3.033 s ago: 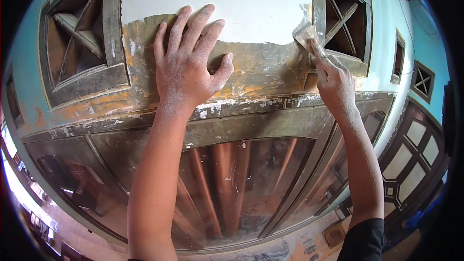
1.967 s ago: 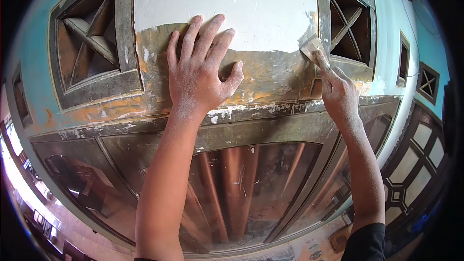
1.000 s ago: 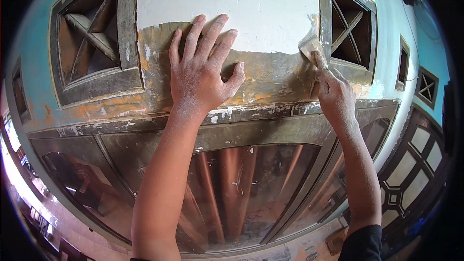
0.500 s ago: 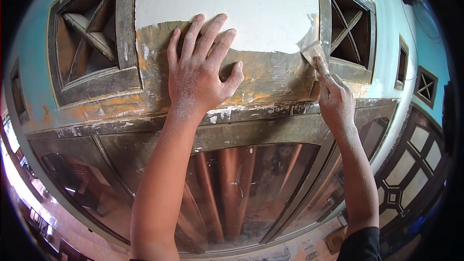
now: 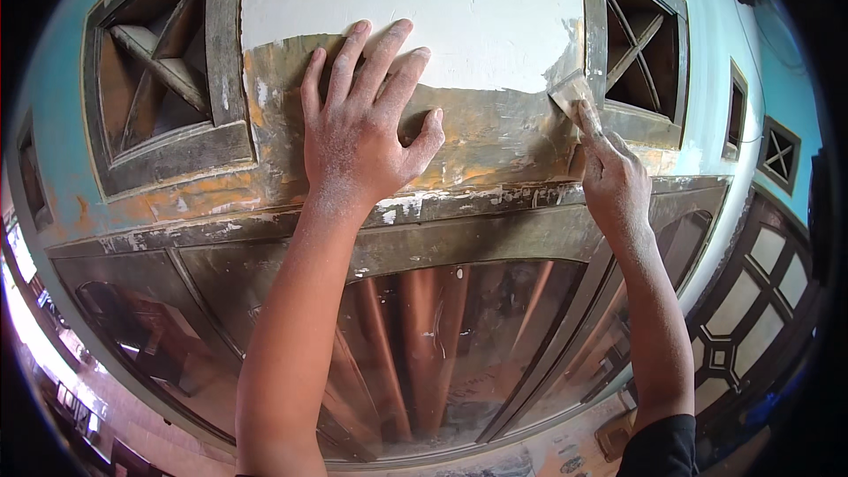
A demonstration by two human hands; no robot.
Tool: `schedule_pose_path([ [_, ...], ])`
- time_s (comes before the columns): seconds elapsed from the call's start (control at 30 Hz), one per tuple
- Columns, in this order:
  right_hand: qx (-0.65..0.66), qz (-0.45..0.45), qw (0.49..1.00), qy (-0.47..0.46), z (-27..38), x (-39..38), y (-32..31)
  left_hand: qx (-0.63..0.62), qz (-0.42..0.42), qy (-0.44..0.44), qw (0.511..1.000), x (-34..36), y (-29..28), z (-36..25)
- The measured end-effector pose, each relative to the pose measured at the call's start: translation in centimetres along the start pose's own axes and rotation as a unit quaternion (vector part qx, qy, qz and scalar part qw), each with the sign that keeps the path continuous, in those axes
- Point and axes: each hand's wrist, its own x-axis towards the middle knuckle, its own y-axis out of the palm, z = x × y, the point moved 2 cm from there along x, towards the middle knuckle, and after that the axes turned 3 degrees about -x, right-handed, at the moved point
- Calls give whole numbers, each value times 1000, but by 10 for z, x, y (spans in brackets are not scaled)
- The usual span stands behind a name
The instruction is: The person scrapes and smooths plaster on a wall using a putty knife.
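My left hand (image 5: 367,119), dusted with white powder, rests on the wall with its fingers spread. Its fingertips reach the lower edge of the white coating (image 5: 406,9), and its palm lies over the bare grey-brown and orange wall strip (image 5: 490,137). On the right, my right hand (image 5: 616,178) is closed round a scraper (image 5: 571,93), its index finger stretched along the tool. The flat blade meets the wall at the lower right corner of the white coating, close to the right vent's frame. The scraper's handle is mostly hidden in my fingers.
Wooden vents with crossed bars flank the wall, a left vent (image 5: 163,71) and a right vent (image 5: 634,44). A flaking ledge (image 5: 477,199) runs below my hands. Beneath it is a glazed window (image 5: 442,344) with brownish curtains. A panelled door (image 5: 751,300) stands at far right.
The view has shifted very slightly. Both hands keep nearly the same places, the left still on the wall and the right still holding the scraper at the coating's corner.
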Motion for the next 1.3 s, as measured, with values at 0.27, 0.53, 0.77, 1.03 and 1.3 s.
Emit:
schedule_pose_path([
  [0.27,-22,25,999,11,1,4,-2,-2,-1,1,1000,1,-1,-1],
  [0.53,-3,32,999,25,12,11,-7,-4,-15,6,1000,0,0,2],
  [0.77,7,26,999,25,8,11,-6,-4,-16,4,1000,0,1,1],
  [1.03,-14,33,999,24,12,12,-7,-1,-12,5,1000,-2,3,2],
  [1.3,-13,27,999,17,8,19,-2,3,-19,8,1000,0,0,2],
])
